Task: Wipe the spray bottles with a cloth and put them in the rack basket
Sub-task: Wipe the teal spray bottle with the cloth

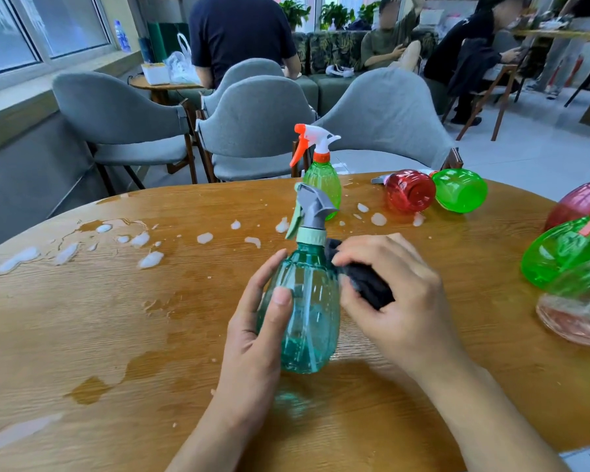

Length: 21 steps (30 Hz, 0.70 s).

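A teal spray bottle (307, 311) is held upright on the wet wooden bench (116, 335), near its front edge. It is gripped by the left hand (256, 338), thumb and fingers (281, 311) curled round its body. A dark cloth (361, 277) is pinched in the right hand (395, 294) and pressed against the bottle's shoulder.

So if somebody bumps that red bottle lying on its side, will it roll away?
Probably. The red bottle has a round body and lies on its side, so it may roll, though the green bottle beside it could stop it. The puddled table may let it slide.
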### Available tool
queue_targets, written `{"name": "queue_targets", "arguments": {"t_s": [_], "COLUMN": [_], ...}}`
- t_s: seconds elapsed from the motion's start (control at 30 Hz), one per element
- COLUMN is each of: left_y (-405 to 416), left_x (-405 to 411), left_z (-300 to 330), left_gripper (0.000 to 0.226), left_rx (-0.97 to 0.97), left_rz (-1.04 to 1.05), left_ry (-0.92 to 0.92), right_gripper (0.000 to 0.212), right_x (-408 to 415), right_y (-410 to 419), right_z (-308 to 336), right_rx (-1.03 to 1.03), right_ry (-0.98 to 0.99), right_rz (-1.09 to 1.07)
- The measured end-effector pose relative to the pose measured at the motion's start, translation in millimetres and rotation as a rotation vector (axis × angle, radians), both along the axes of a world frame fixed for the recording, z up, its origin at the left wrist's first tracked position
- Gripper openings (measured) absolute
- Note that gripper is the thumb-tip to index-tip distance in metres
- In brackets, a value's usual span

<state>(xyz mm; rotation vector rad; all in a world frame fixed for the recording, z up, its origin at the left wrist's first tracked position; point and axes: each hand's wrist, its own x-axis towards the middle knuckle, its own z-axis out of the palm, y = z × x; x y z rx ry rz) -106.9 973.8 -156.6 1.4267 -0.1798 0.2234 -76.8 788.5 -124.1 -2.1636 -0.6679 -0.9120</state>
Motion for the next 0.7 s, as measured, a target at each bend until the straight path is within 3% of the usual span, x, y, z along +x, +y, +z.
{"name": "queue_targets", "arguments": {"t_s": [0.13,0.2,0.4,0.57,0.63,0.7], "left_y": [5,6,10,27,34,36], "left_x": [1,2,6,13,15,16], "left_z": [-2,-1,0,7,7,6], "left_gripper": [0.039,0.04,0.047,0.054,0.048,0.043], "left_rx": [-0.042,-0.064,-0.112,-0.225,-0.237,-0.223], "left_rz": [0.001,0.005,0.056,0.124,0.141,0.15], "left_ry": [0.012,0.015,0.07,0.139,0.141,0.135], "right_gripper": [0.029,0.024,0.024,0.026,0.029,0.027], "right_x": [-3,-5,-10,-25,-29,-29], "right_y": [20,26,36,55,58,56], "right_z": [-1,-1,-9,-28,-31,-26], "right_rx": [0.547,0.616,0.225,0.055,0.053,0.216], "right_ry": [0.394,0.45,0.198,0.207,0.277,0.336], "right_rz": [0.279,0.318,0.281,0.431,0.478,0.485]}}
